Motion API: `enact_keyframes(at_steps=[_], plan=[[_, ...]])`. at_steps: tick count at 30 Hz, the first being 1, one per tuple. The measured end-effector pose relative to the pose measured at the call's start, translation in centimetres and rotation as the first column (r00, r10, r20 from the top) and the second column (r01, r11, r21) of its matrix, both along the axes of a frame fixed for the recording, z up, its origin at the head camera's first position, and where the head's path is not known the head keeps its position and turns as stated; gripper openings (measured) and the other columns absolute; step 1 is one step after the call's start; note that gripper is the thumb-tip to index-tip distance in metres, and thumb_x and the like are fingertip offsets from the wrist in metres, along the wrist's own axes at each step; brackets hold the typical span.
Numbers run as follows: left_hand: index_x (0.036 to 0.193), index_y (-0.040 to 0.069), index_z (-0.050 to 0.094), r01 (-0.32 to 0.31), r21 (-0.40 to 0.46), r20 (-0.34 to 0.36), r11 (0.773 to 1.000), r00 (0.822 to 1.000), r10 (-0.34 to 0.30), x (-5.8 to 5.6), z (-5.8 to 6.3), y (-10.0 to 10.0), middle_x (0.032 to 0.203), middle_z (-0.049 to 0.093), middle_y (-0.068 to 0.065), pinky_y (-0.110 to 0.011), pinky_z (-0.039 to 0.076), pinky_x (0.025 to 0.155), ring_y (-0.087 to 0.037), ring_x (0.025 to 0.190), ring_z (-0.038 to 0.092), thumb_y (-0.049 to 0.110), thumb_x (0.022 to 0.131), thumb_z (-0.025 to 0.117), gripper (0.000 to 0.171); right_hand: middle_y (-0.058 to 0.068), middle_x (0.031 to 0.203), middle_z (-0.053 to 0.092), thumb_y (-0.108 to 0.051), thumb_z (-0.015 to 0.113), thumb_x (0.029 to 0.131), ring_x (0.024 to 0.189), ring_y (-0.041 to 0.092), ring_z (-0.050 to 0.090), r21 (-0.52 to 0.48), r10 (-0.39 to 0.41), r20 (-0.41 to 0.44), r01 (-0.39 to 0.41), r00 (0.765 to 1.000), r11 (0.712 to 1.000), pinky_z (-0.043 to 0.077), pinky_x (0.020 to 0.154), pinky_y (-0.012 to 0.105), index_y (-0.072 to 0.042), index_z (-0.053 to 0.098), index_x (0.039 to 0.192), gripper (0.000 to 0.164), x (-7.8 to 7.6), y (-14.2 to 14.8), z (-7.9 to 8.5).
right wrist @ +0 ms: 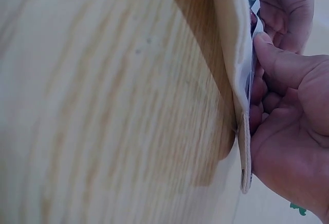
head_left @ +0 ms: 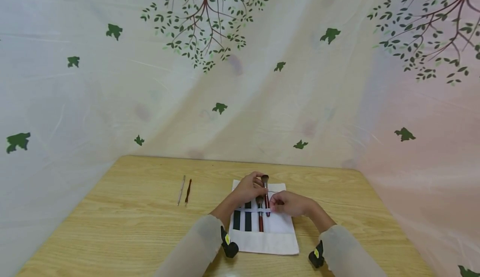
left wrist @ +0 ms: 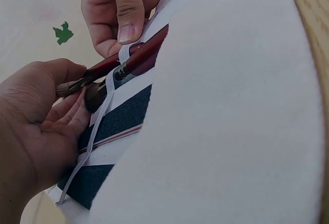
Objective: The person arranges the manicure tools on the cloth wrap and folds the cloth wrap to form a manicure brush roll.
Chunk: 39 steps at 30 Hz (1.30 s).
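Observation:
A white fabric brush roll (head_left: 268,243) lies unfolded on the table, with an elastic band (left wrist: 93,135) across it. My left hand (head_left: 249,189) pinches a makeup brush (head_left: 265,178) near its bristles, thumb on one side. The red handle of this brush passes under the band. With thumb and fingers my right hand (head_left: 292,204) pinches the band beside that handle. Another red-handled brush (head_left: 261,222) sits in the roll just to the left, its lower end behind the front flap. Two dark strips (head_left: 248,220) show farther left in the roll.
Left of the roll, a thin pale tool (head_left: 181,190) and a thin reddish-brown tool (head_left: 188,192) lie side by side on the wooden table (head_left: 123,223). A printed curtain (head_left: 240,131) hangs behind the table's far edge.

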<state>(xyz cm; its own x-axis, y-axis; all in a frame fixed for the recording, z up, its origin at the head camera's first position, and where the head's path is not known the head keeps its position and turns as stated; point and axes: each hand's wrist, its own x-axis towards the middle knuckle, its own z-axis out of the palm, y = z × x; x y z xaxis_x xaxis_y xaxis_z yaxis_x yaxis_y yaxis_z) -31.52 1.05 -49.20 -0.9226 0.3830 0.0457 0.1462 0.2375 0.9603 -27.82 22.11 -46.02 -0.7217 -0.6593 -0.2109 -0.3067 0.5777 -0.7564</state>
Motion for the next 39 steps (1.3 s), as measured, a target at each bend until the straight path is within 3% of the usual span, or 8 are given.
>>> enact_keyframes(at_steps=[6, 17, 24, 30, 39], plan=[[0.137, 0.007, 0.056, 0.001, -0.015, 0.013, 1.0, 1.0, 0.0, 0.19, 0.01, -0.2, 0.104, 0.074, -0.008, -0.028, 0.05, 0.07, -0.017, 0.085, 0.071, 0.012, 0.091, 0.078, 0.051, -0.002, 0.087, 0.057, -0.006, 0.057, 0.104, 0.082, 0.015, 0.051, 0.011, 0.004, -0.001, -0.004, 1.0, 1.0, 0.041, 0.075, 0.03, -0.007, 0.064, 0.094, 0.013, -0.05, 0.03, 0.02], [0.128, 0.011, 0.066, -0.029, -0.046, -0.032, 0.999, 0.999, 0.027, 0.3, 0.03, -0.39, 0.113, 0.071, -0.004, -0.039, 0.055, 0.088, -0.02, 0.106, 0.068, 0.017, 0.093, 0.078, 0.038, -0.002, 0.089, 0.058, -0.006, 0.056, 0.105, 0.086, 0.017, 0.052, 0.015, -0.005, 0.002, 0.005, 1.0, 1.0, 0.042, 0.077, 0.033, -0.009, 0.064, 0.095, 0.013, -0.35, 0.08, -0.32], [0.122, 0.013, 0.072, -0.044, -0.037, -0.081, 0.998, 0.996, 0.041, 0.42, -0.02, -0.36, 0.108, 0.072, -0.001, -0.034, 0.055, 0.086, -0.015, 0.099, 0.067, 0.016, 0.093, 0.078, 0.03, -0.002, 0.089, 0.058, -0.007, 0.057, 0.104, 0.088, 0.019, 0.052, 0.014, -0.004, -0.007, 0.004, 1.0, 1.0, 0.041, 0.078, 0.034, -0.008, 0.064, 0.096, 0.011, -0.33, 0.15, -0.48], [0.118, 0.012, 0.076, -0.05, -0.044, -0.076, 0.998, 0.996, 0.046, 0.42, -0.07, -0.27, 0.105, 0.074, 0.0, -0.032, 0.055, 0.083, -0.013, 0.096, 0.067, 0.015, 0.091, 0.079, 0.027, -0.001, 0.089, 0.058, -0.005, 0.057, 0.104, 0.087, 0.018, 0.052, 0.007, -0.003, 0.0, 0.003, 1.0, 1.0, 0.041, 0.078, 0.033, -0.007, 0.064, 0.096, 0.011, -0.27, 0.15, -0.37], [0.117, 0.005, 0.075, -0.021, -0.054, -0.137, 0.998, 0.991, 0.013, 0.13, -0.32, -0.41, 0.106, 0.075, -0.005, -0.027, 0.054, 0.082, -0.013, 0.096, 0.067, 0.01, 0.093, 0.075, 0.025, -0.001, 0.09, 0.058, -0.005, 0.056, 0.104, 0.085, 0.016, 0.052, -0.011, -0.011, 0.014, 0.011, 1.0, 1.0, 0.042, 0.077, 0.03, -0.005, 0.063, 0.096, 0.011, -0.21, 0.17, -0.43]])
